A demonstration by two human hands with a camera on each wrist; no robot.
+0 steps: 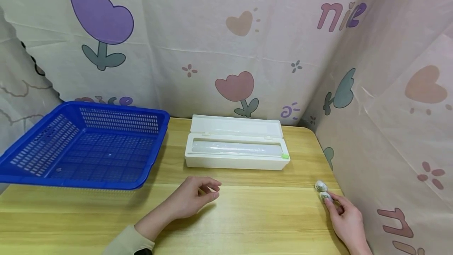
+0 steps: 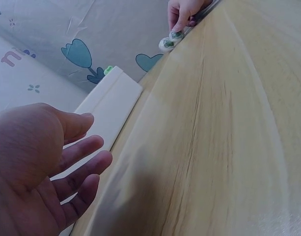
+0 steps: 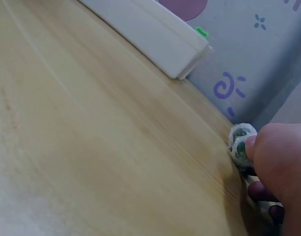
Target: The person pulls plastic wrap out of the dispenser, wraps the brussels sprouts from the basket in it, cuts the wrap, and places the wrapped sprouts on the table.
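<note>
At the table's right edge my right hand (image 1: 346, 218) pinches a small round white-and-green wrapped piece (image 1: 325, 196) between thumb and fingers. A second wrapped piece (image 1: 321, 186) of the same look lies right against it, on the far side. In the right wrist view the thumb covers part of the nearer wrapped piece (image 3: 242, 150). My left hand (image 1: 194, 199) is over the middle of the table, fingers loosely bent and holding nothing. Just beyond it stands a white cling film box (image 1: 237, 162), lid raised, with a clear roll (image 1: 233, 148) inside.
A blue plastic basket (image 1: 155, 156) with slotted walls takes up the left of the wooden table (image 1: 262, 215). A green slider (image 1: 285, 156) sits at the box's right end. Patterned cloth (image 1: 170, 19) hangs behind the table and along its right side.
</note>
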